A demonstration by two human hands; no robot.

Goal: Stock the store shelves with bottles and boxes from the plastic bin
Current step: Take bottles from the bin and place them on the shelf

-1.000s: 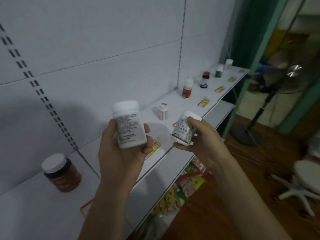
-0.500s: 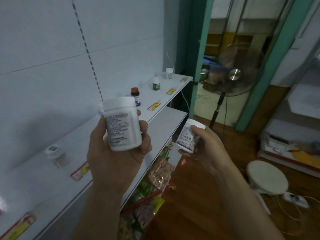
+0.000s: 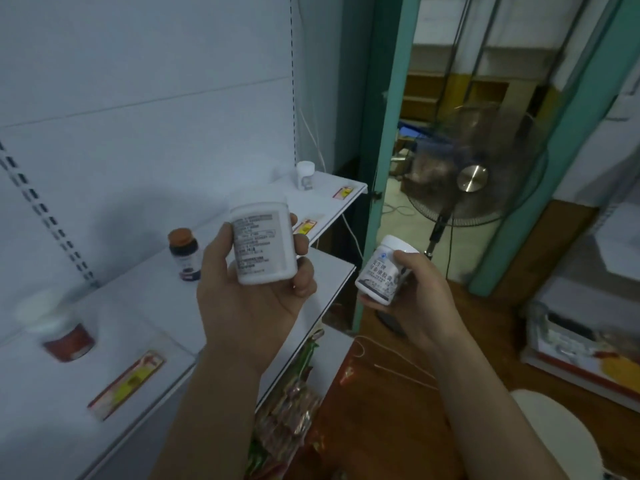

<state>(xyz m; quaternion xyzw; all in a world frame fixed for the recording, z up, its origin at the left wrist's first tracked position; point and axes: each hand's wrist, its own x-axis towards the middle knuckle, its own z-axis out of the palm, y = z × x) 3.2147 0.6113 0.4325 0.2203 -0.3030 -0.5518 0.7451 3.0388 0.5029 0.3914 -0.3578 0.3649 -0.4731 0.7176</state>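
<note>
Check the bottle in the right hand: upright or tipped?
Tipped: the small white bottle leans, cap up-right, gripped by the right hand.

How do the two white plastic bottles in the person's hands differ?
The left hand grips the taller white plastic bottle, held upright with a grey fine-print label. The right hand grips the shorter white plastic bottle, which is tilted and bears large characters and a blue logo. Both are white with white caps, held off the shelf.

5 bottles: 2 held (image 3: 264, 244) (image 3: 382, 270), 3 on the shelf (image 3: 184, 254) (image 3: 305, 174) (image 3: 64, 332); 4 price tags (image 3: 126, 384); 1 fan (image 3: 472, 164).
</note>
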